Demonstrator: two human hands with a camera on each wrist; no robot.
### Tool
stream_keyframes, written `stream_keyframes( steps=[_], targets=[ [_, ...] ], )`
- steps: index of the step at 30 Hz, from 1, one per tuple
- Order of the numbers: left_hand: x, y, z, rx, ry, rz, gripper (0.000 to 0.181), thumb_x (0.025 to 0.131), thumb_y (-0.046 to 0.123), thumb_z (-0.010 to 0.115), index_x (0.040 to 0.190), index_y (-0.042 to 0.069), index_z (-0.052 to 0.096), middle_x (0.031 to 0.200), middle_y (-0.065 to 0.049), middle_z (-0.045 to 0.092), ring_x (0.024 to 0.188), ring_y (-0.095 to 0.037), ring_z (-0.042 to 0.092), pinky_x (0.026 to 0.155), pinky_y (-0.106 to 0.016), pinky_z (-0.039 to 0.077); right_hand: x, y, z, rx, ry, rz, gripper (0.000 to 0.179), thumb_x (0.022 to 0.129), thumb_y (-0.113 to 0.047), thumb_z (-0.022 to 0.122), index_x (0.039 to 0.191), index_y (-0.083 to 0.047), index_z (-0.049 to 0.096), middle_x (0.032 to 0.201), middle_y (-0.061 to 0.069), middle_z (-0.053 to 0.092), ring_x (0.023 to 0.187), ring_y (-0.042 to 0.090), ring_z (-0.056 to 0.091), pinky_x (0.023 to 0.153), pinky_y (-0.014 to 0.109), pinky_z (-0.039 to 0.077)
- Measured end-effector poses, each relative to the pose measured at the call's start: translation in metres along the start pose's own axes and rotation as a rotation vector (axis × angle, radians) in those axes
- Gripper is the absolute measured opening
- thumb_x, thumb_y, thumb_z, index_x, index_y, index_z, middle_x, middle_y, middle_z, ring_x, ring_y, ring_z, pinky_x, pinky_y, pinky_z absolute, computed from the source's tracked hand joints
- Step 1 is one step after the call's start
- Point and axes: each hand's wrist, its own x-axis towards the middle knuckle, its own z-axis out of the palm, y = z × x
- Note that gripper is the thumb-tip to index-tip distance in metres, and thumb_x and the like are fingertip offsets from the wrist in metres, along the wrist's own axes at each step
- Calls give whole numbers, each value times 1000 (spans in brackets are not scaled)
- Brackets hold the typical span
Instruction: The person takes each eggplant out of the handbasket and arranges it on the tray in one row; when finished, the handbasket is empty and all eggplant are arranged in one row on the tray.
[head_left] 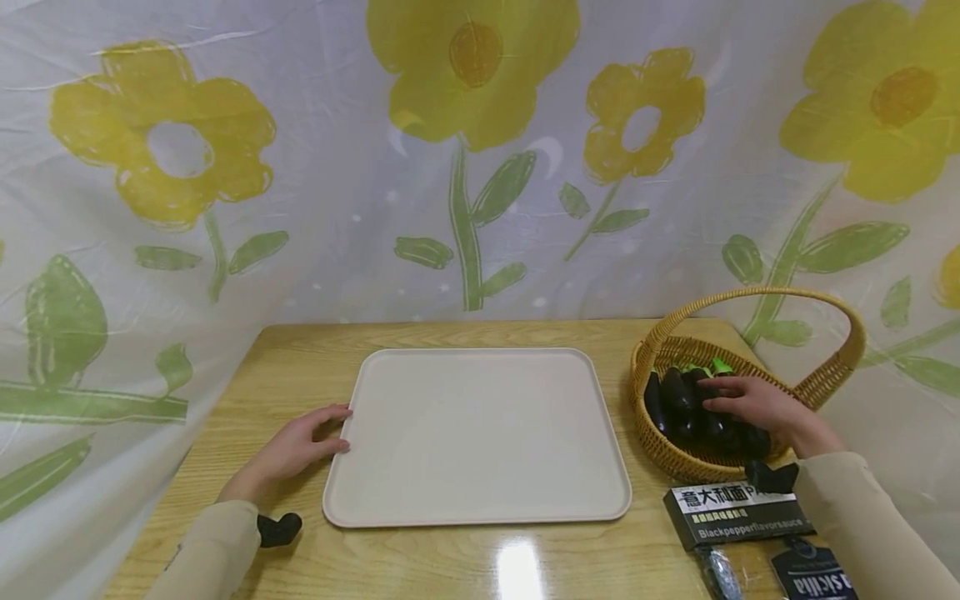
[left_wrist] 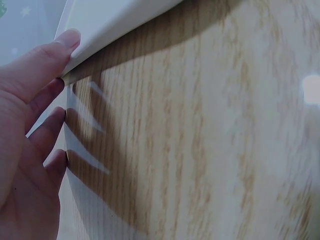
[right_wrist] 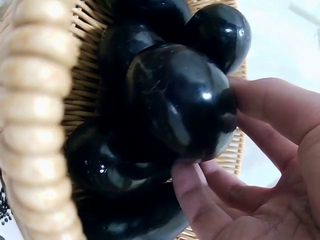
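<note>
A white rectangular tray [head_left: 480,437] lies on the wooden table. At its left edge rests my left hand [head_left: 303,440], the fingers loosely bent. Close up in the left wrist view, the thumb [left_wrist: 69,40] overlaps the tray's rim [left_wrist: 117,32], and the other fingertips are low by the tabletop. On the right, my right hand [head_left: 761,407] reaches over a wicker basket [head_left: 660,446] of dark, glossy eggplants. The right wrist view shows its thumb and fingers holding one eggplant [right_wrist: 180,100] by its rounded end, among several others.
The basket's tall arched handle [head_left: 757,292] rises over the eggplants. In front of the basket lie a black box [head_left: 738,517] with pasta lettering, a dark wrapped packet [head_left: 720,575] and a black labelled package [head_left: 813,571]. A flower-printed curtain [head_left: 337,208] hangs behind the table.
</note>
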Motion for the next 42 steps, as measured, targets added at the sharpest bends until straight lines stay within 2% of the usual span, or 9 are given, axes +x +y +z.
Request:
stream_keyframes(
  steps=[13, 19, 21, 23, 26, 30, 38, 40, 42],
  targets=[
    [0, -2, 0, 5, -9, -3, 54, 90, 29, 72, 135, 3, 56, 144, -23, 47, 135, -47, 36, 108, -64, 29, -1, -8, -5, 27, 38, 0, 51, 99, -19, 58, 141, 6, 45, 139, 42, 38, 124, 55, 42, 95, 61, 44],
    [0, -2, -1, -1, -10, -1, 54, 90, 29, 72, 135, 3, 56, 144, -22, 46, 135, -47, 36, 108, -64, 29, -3, -9, -8, 161, 77, 48, 55, 103, -24, 51, 148, 3, 35, 147, 39, 27, 132, 53, 32, 102, 62, 36],
    [0, -2, -1, -1, -11, -2, 55, 90, 30, 72, 135, 3, 56, 145, -22, 47, 135, -47, 36, 108, -64, 29, -6, -10, -9, 192, 83, 55, 58, 103, -28, 51, 150, 2, 33, 148, 39, 26, 132, 51, 33, 101, 56, 40],
    [0, -2, -1, -2, -12, -3, 55, 90, 30, 71, 135, 3, 56, 145, -22, 47, 135, -46, 36, 108, -64, 30, -9, -12, -8, 214, 88, 53, 61, 103, -32, 51, 150, 1, 32, 147, 37, 28, 127, 41, 42, 97, 43, 46],
    [0, -2, -1, -3, -12, -5, 55, 90, 30, 72, 135, 3, 56, 144, -22, 47, 135, -46, 36, 108, -64, 29, -15, -15, -6, 268, 78, 29, 63, 103, -33, 52, 151, 1, 29, 148, 33, 28, 116, 13, 50, 83, 30, 52],
    [0, -2, -1, -13, -11, -5, 55, 90, 30, 72, 135, 3, 56, 144, -22, 47, 135, -46, 36, 108, -64, 29, -23, -20, -1, 372, 57, 21, 64, 102, -32, 54, 152, -2, 28, 150, 29, 27, 102, -9, 49, 79, 29, 54],
    [1, -3, -1, -3, -9, -2, 55, 90, 30, 72, 135, 3, 56, 144, -21, 47, 135, -46, 36, 108, -64, 29, -46, -32, 8, 419, 54, -3, 59, 102, -29, 55, 152, -9, 32, 148, 24, 28, 104, -2, 54, 80, 29, 56],
    [0, -2, -2, -5, -12, 0, 55, 90, 30, 72, 135, 3, 56, 144, -22, 47, 135, -47, 36, 107, -64, 30, -53, -36, 11, 432, 37, -9, 56, 102, -27, 55, 151, -9, 34, 148, 17, 27, 96, 2, 56, 75, 32, 56],
    [0, -2, -2, -5, -14, 1, 55, 90, 29, 72, 135, 2, 56, 144, -22, 47, 135, -47, 36, 107, -64, 30, -60, -41, 15, 426, 12, -13, 54, 101, -25, 55, 149, -9, 36, 137, 14, 38, 82, 9, 57, 71, 36, 56]
  ],
)
